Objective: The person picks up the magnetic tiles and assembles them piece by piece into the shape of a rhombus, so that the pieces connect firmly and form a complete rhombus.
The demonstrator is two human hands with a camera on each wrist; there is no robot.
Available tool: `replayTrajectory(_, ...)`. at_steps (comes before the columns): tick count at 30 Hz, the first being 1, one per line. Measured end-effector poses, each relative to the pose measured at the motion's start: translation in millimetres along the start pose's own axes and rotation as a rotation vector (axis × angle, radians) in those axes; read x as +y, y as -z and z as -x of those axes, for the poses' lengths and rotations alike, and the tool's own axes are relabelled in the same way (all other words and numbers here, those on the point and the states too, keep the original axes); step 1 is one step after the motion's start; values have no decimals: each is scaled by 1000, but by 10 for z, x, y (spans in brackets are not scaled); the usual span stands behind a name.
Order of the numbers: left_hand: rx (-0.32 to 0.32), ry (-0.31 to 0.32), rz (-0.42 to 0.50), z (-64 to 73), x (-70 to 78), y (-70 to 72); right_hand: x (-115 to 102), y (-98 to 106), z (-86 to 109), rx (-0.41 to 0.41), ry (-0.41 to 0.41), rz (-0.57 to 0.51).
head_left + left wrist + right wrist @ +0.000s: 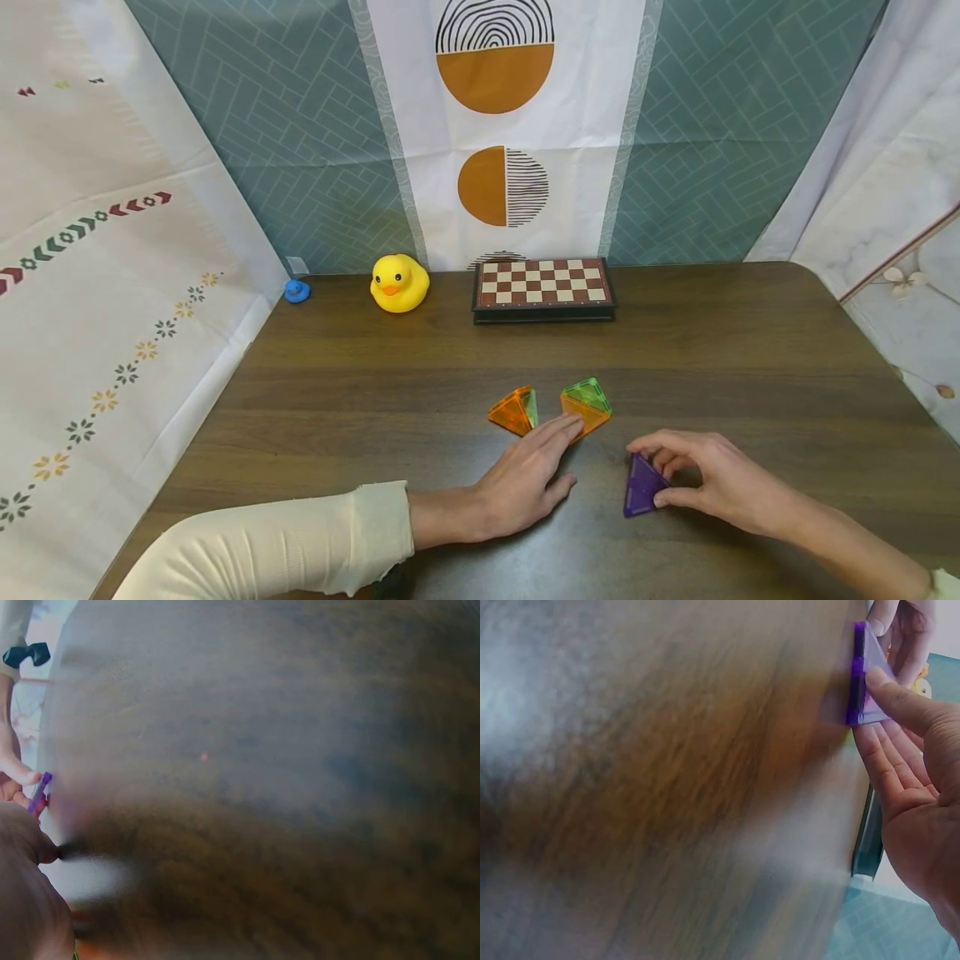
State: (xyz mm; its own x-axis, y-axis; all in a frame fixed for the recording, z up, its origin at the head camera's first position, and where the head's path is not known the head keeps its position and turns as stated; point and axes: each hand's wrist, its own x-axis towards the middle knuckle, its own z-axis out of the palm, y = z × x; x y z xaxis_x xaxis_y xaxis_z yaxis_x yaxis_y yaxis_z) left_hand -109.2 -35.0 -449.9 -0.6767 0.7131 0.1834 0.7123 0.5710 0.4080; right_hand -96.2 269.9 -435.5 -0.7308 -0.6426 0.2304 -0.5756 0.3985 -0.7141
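A purple translucent triangular tile (641, 490) is pinched between the thumb and fingers of my right hand (723, 482); the right wrist view shows the same purple tile (877, 697) with the thumb against its face. My left hand (517, 490) lies low over the table, fingers extended, fingertips at an orange triangular tile (587, 408). Against that tile's far side is a green triangular tile (589, 390). Just left of these fingers, another orange tile (510, 412) adjoins a green tile (532, 407). The left fingers cover part of the tiles.
At the back of the wooden table (360, 367) stand a folded chessboard box (543, 290), a yellow rubber duck (400, 284) and a small blue duck (297, 291). Patterned cloths (315, 142) hang behind and beside the table.
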Motion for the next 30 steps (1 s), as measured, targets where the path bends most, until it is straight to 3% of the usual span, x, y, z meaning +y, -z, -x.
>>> replayTrajectory(7, -13, 10, 15, 5, 1, 3, -4, -6, 3, 38, 2, 7)
replayTrajectory(18, -26, 14, 29, 1, 8, 26, -22, 0, -13, 66, -9, -79)
replayTrajectory(24, -20, 6, 17, 4, 9, 27, -43, 26, -55, 41, -36, -146)
replayTrajectory(30, -10, -1, 3, 3, 11, 25, -95, 27, -156, 69, -2, -170)
